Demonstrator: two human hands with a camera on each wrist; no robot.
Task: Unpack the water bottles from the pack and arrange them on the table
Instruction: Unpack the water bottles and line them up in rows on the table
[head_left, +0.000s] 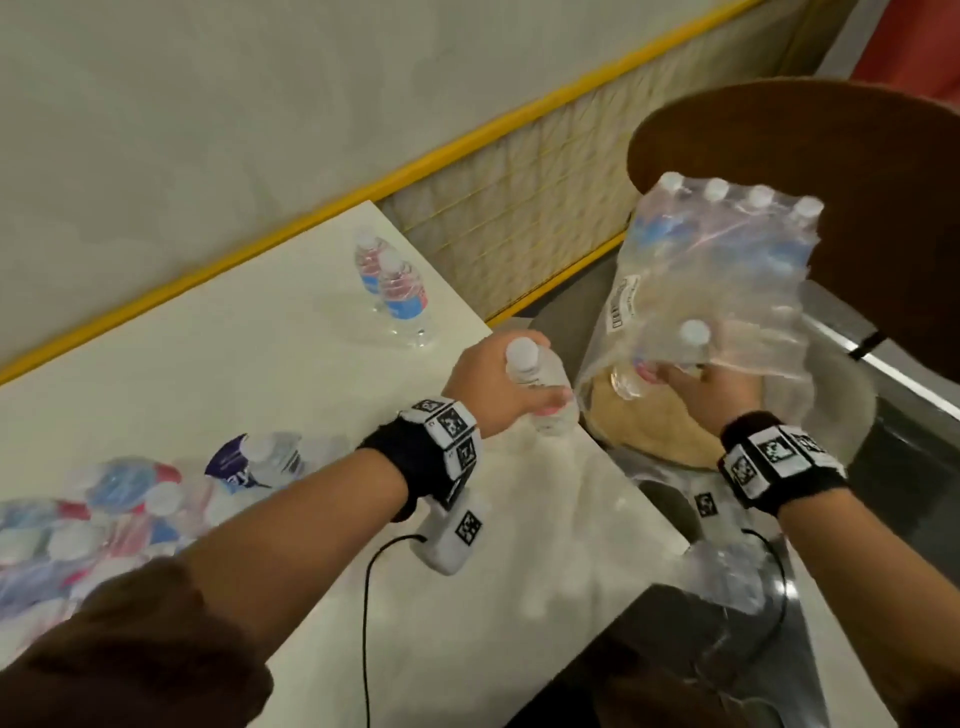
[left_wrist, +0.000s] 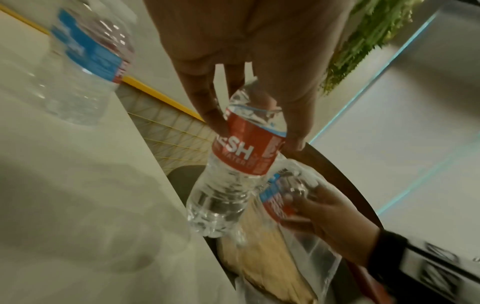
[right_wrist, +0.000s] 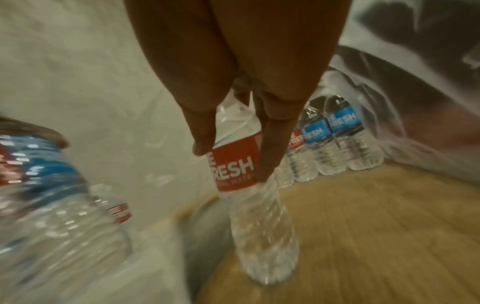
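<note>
While the left hand (head_left: 493, 384) curls its fingers and thumb round the top part of one water bottle (head_left: 540, 389), the right hand (head_left: 701, 389) grips a second bottle (right_wrist: 249, 185) the same way, inside the torn pack (head_left: 727, 280). So both hands are closed, each on its own bottle.

Each bottle is clear, with ribs low down, a white cap and a red label with white letters. Some other bottles show a blue part of the label.

The left hand's bottle is in the middle of the head view, at the right edge of the white surface (head_left: 208, 364). In the left wrist view it hangs just past that edge and leans a bit. The right hand's bottle stands on a tan wooden seat (right_wrist: 389, 226), with thin plastic wrap over it.

The pack sits at the right of the head view, on the seat. Four white caps show in a row at its far end. The right wrist view shows at least three bottles standing in a row at the back.

Two loose bottles (head_left: 395, 291) stand together near the top middle, on the far part of the surface. More wrapped bottles (head_left: 78, 525) lie at the lower left; I cannot count them.
</note>
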